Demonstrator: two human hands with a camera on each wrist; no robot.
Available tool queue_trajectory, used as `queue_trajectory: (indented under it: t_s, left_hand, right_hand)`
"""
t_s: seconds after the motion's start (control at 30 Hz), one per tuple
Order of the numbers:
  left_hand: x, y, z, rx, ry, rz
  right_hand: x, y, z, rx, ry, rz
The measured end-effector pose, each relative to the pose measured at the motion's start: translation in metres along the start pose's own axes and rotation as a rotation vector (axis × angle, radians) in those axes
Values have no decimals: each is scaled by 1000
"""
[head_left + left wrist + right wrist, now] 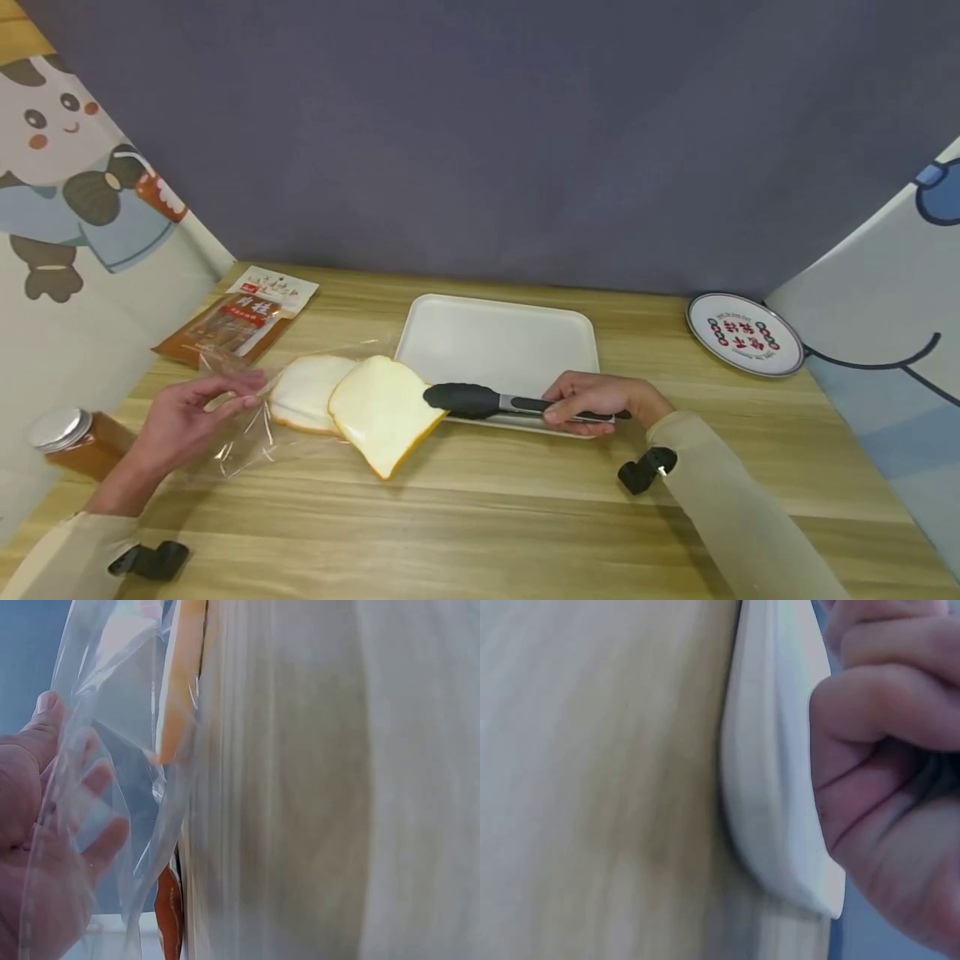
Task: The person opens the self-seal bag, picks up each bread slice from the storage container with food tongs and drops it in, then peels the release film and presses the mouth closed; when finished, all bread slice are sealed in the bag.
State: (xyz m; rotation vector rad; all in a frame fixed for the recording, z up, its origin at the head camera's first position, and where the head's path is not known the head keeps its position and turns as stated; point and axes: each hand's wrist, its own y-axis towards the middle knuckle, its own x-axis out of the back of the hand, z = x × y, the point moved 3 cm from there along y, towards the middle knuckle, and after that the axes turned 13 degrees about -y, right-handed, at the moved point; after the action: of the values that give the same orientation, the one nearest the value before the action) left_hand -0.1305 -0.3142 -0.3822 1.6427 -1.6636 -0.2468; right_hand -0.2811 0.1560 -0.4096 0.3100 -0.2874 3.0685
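While the right hand (588, 404) is clamped round a pair of black-and-silver tongs (472, 402), their black tips meet the right corner of a bread slice (382, 408), which lies between the white tray (498, 333) and the clear bag (240, 437), overlapping the other slices (303, 387) in that bag. The left hand (187, 417) is at the bag's left end, thumb and fingers apart and touching the film; whether any fingers pinch it, I cannot tell. Behind it lies a brown packet (240, 321) bearing large white Chinese characters that look like 肉桂, a red panel with finer text too small to read and a small red logo. Red Chinese characters I cannot make out mark the plate (701, 327) at far right, with tiny lettering around them. A silver-lidded jar (82, 442) stands beside the left forearm.
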Motion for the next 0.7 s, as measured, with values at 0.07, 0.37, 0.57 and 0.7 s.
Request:
queue_trajectory:
  t_s: [0.07, 0.37, 0.57, 0.7]
  left_hand:
    - [0, 1, 0, 7, 4, -2]
    - [-1, 2, 0, 23, 36, -9]
    - [-1, 2, -1, 25, 65, -5]
    - [0, 3, -3, 40, 68, -3]
  right_hand:
    - [2, 5, 2, -21, -16, -15]
    - [13, 6, 5, -92, -136, -89]
    - [16, 10, 7, -135, -176, -92]
    - [13, 12, 6, -172, -191, -120]
